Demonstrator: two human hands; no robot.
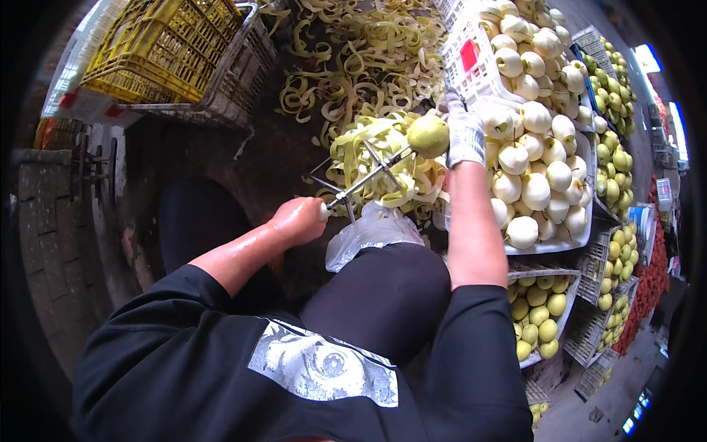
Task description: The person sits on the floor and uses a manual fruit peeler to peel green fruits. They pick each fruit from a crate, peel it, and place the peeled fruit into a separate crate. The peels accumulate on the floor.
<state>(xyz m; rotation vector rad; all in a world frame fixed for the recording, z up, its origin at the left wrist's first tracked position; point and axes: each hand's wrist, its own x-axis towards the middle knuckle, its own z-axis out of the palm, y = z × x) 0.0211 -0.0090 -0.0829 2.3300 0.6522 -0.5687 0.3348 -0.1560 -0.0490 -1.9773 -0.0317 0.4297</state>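
Note:
My left hand (301,220), bare and wet, is closed on the pale handle of a metal hand-crank spindle (362,181). An unpeeled yellow-green pear (428,136) is mounted on the spindle's far end. Close to the right of the pear is my right hand (464,132) in a white knitted glove; a dark, thin thing shows by its fingers, too small to name. Whether the hand grips it I cannot tell. Green-yellow peel ribbons (364,143) hang and lie around the spindle. A clear plastic bag (370,235) covers the knee below it.
Peeled white pears (536,190) fill white crates (586,221) at the right. Unpeeled pears (538,315) fill more crates beyond and below. A yellow crate (160,50) rests in a grey crate (237,77) at the upper left. Peel ribbons (353,61) cover the floor ahead.

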